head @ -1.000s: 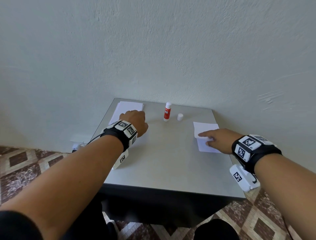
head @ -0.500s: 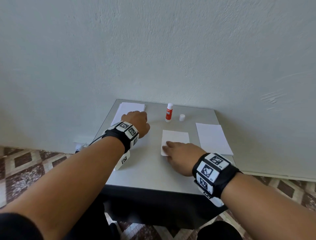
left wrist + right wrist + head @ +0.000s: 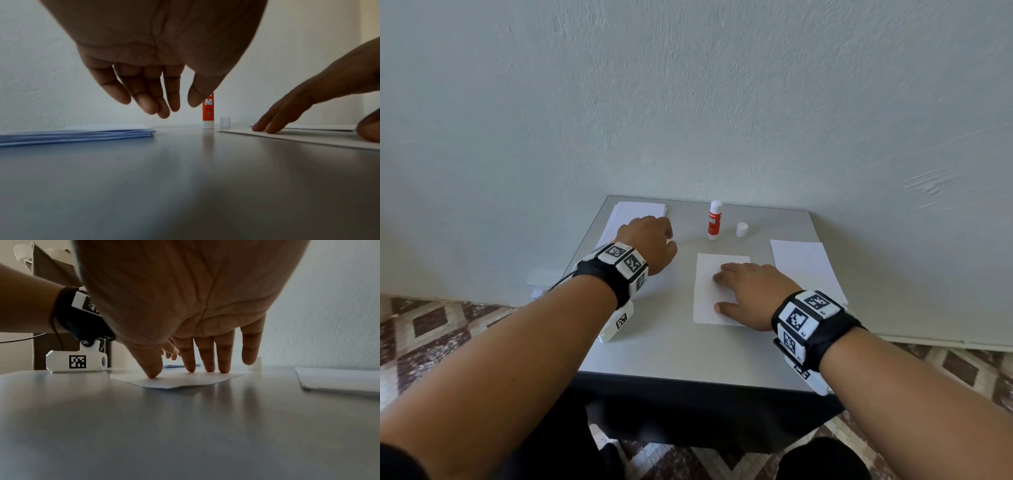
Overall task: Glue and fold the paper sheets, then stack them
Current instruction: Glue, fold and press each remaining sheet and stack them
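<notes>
Paper sheet (image 3: 709, 291) is lying flat in the middle of the grey counter (image 3: 671, 353), and the right hand (image 3: 751, 294) is pressing down on it. The right wrist view is showing what the head view is hiding: the thumb and three straight, spread fingers (image 3: 207, 356) are touching the sheet while the little finger is hanging clear. The left hand (image 3: 650, 245) is hovering over the counter beside a stack of sheets (image 3: 78, 134); the left wrist view is showing its fingers (image 3: 144, 97) loosely curled, close together and holding nothing. An uncapped glue stick (image 3: 715, 220) is standing upright behind, its cap (image 3: 741, 229) just beside it. More paper (image 3: 804, 267) is lying to the right.
</notes>
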